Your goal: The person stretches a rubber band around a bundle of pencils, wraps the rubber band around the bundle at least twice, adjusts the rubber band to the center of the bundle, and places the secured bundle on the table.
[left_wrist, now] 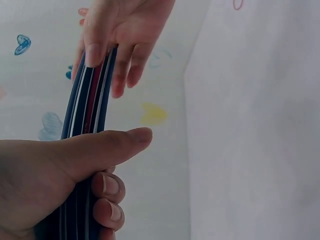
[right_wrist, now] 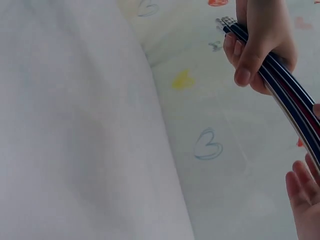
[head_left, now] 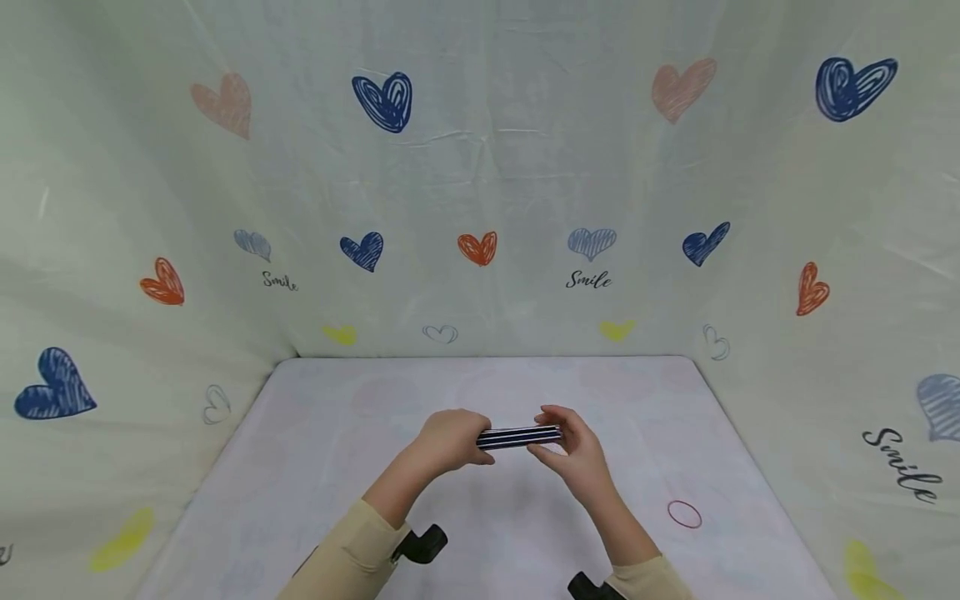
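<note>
A bundle of slim dark blue pencils (head_left: pixel 517 437) with pale stripes, one strip of it dark red, is held level above the table. My left hand (head_left: pixel 453 440) grips its left end, thumb on one side and fingers curled round the other. Pale, silvery pencil ends (right_wrist: pixel 227 21) stick out past that hand in the right wrist view. Around the other end, my right hand (head_left: pixel 573 450) is spread, its thumb overlapping the pencils in the left wrist view. Its other fingers (left_wrist: pixel 135 65) reach loosely beyond them.
A thin red ring (head_left: pixel 684 514), like a rubber band, lies on the white table (head_left: pixel 337 400) right of my right forearm. A pale cloth (head_left: pixel 480 183) printed with hearts and "Smile" hangs behind the table and at both sides.
</note>
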A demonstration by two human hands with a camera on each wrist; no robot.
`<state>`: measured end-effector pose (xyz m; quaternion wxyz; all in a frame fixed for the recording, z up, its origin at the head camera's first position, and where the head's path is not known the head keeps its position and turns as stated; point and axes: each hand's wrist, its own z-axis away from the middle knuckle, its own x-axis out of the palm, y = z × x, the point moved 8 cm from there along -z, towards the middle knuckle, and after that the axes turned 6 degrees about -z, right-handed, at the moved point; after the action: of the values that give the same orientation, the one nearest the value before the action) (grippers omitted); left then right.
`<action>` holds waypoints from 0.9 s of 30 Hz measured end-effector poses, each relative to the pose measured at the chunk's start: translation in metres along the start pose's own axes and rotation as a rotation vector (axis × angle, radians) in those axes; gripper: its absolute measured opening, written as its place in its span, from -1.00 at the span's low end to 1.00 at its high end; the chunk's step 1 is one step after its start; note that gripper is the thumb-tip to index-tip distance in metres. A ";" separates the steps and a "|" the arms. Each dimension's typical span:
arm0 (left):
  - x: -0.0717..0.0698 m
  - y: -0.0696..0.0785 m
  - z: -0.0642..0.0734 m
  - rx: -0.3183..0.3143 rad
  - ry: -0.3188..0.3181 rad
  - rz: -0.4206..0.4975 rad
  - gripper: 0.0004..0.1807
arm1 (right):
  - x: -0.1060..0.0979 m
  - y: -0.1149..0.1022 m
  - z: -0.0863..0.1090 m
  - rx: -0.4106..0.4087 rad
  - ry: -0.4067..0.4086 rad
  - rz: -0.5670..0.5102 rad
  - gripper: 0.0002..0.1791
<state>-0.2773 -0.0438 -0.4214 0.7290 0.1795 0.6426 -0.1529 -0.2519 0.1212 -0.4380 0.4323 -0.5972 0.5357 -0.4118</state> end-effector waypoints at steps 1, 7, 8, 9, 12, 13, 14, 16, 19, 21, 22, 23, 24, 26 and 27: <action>0.000 0.000 0.000 -0.003 0.008 -0.010 -0.73 | 0.002 -0.006 0.001 -0.040 -0.002 0.003 -0.34; -0.004 0.004 0.002 -0.003 0.061 -0.078 -0.74 | 0.017 -0.037 0.002 -0.152 -0.028 0.107 -0.21; -0.004 0.005 0.002 -0.003 0.067 -0.087 -0.74 | 0.018 -0.039 0.002 -0.153 -0.028 0.118 -0.22; -0.005 0.006 0.002 -0.003 0.070 -0.094 -0.75 | 0.020 -0.041 0.002 -0.156 -0.026 0.121 -0.23; -0.007 0.010 0.002 -0.008 0.078 -0.114 -0.75 | 0.021 -0.042 0.001 -0.161 -0.005 0.106 -0.31; -0.008 0.011 0.002 -0.010 0.080 -0.119 -0.76 | 0.020 -0.042 0.001 -0.162 0.005 0.101 -0.34; -0.008 0.011 0.002 -0.012 0.083 -0.128 -0.76 | 0.020 -0.041 0.001 -0.161 0.016 0.095 -0.37; -0.009 0.013 0.002 -0.013 0.095 -0.146 -0.76 | 0.020 -0.038 0.001 -0.153 0.033 0.070 -0.44; -0.011 0.014 0.002 -0.011 0.134 -0.172 -0.76 | 0.019 -0.032 0.001 -0.131 0.065 0.049 -0.54; -0.013 0.015 0.002 -0.006 0.161 -0.187 -0.75 | 0.018 -0.029 0.001 -0.118 0.092 0.039 -0.60; -0.013 0.016 0.002 -0.004 0.175 -0.192 -0.74 | 0.017 -0.028 0.001 -0.113 0.106 0.042 -0.63; -0.013 0.017 0.002 -0.002 0.183 -0.194 -0.74 | 0.016 -0.028 0.002 -0.109 0.120 0.046 -0.65; -0.013 0.018 0.002 -0.001 0.187 -0.194 -0.73 | 0.016 -0.028 0.002 -0.108 0.130 0.050 -0.66; -0.013 0.019 0.002 -0.001 0.182 -0.187 -0.73 | 0.015 -0.029 0.002 -0.115 0.141 0.048 -0.68; -0.013 0.019 0.002 -0.001 0.178 -0.180 -0.73 | 0.015 -0.029 0.003 -0.122 0.143 0.046 -0.69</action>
<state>-0.2681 -0.0280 -0.4072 0.6524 0.1334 0.7186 -0.2007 -0.2397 0.1083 -0.4104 0.3651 -0.5788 0.6029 -0.4101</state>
